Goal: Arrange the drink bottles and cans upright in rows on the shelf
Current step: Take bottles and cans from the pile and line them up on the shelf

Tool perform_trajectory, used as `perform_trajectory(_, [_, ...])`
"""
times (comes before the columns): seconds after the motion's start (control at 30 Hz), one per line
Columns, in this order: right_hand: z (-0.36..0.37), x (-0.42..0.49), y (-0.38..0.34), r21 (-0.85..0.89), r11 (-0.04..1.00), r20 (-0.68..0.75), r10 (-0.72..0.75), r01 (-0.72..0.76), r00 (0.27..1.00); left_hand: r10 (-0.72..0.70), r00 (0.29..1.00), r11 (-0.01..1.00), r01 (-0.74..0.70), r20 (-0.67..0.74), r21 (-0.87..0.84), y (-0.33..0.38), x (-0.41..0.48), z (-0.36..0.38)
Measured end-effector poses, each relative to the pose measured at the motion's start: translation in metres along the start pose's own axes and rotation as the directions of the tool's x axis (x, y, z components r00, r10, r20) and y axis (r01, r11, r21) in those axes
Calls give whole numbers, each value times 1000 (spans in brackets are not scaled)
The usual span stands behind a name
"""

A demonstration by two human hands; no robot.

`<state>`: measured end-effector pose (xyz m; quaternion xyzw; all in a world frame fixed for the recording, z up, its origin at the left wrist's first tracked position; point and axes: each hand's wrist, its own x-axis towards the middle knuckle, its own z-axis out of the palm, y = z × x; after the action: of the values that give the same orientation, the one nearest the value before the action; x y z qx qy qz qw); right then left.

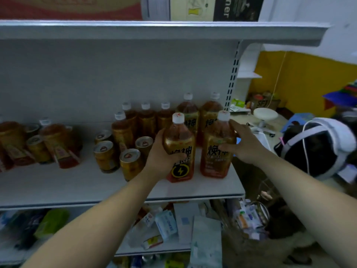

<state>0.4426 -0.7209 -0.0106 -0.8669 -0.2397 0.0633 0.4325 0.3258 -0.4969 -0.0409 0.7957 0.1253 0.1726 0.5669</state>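
On the white shelf (96, 182) stand amber drink bottles with white caps and gold cans. My left hand (161, 157) is wrapped around an upright bottle with a lightning-bolt label (179, 140) near the shelf's front. My right hand (241, 144) grips the upright bottle beside it (218, 151) at the shelf's right end. Two tall bottles (188, 111) stand behind these. Three smaller bottles (145, 118) line the back. Several gold cans (105, 155) stand left of my left hand. More bottles and cans (38, 144) crowd the far left, some tilted.
An upper shelf (154, 29) carries boxes overhead. The lower shelf (166, 229) holds mixed packets. A person wearing a white headset (328, 147) is at the right, beside the shelf end. A yellow wall and a small table lie beyond.
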Motion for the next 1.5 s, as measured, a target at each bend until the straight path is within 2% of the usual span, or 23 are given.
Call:
perform_trajectory(0.1, [-5, 19, 4, -75, 997, -15, 1, -2, 1000, 34, 990, 996, -45, 137, 77, -5, 20, -5])
perform_trajectory(0.2, [-5, 35, 7, -131, 988, -28, -81, 77, 996, -48, 974, 980, 2, 223, 201, -8, 34, -12])
perform_trajectory(0.37, [-1, 55, 13, -151, 976, 14, -155, 155, 988, -15, 988, 976, -19, 155, 216, -7, 46, 10])
perform_trajectory(0.6, [3, 59, 23, -156, 979, -28, -135, 129, 991, 4, 996, 971, -25, 91, 237, -8, 74, 34])
perform_trajectory(0.8, [6, 67, 28, -117, 988, -4, -104, 103, 995, -39, 991, 972, 7, 129, 234, -12, 90, 30])
perform_trajectory(1.0, [0, 61, 10, -208, 978, 32, -22, 28, 999, -102, 977, 924, 24, 186, 381, 2, 82, 18])
perform_trajectory(1.07, [-2, 62, 2, -276, 961, 29, 18, -9, 999, -103, 964, 901, -14, 245, 434, 10, 73, 8])
perform_trajectory(1.1, [-2, 64, -3, -289, 957, -16, 18, -22, 1000, -92, 960, 893, -38, 265, 448, 16, 67, 1])
perform_trajectory(1.2, [5, 60, -29, -335, 942, -192, -82, 13, 978, -24, 962, 858, -120, 273, 499, 22, 47, -34])
perform_trajectory(1.27, [16, 51, -58, -424, 905, -218, -132, 27, 967, -29, 971, 829, -109, 237, 549, 15, 35, -68])
perform_trajectory(1.33, [33, 46, -84, -501, 863, -200, -182, 59, 963, -1, 977, 802, -126, 213, 584, 5, 25, -103])
perform_trajectory(1.43, [72, 44, -116, -560, 820, -98, -207, 117, 973, 7, 985, 783, -114, 174, 612, -8, 7, -151])
perform_trajectory(1.5, [105, 39, -132, -563, 813, -38, -203, 147, 978, -12, 985, 804, -92, 171, 587, -22, 1, -177])
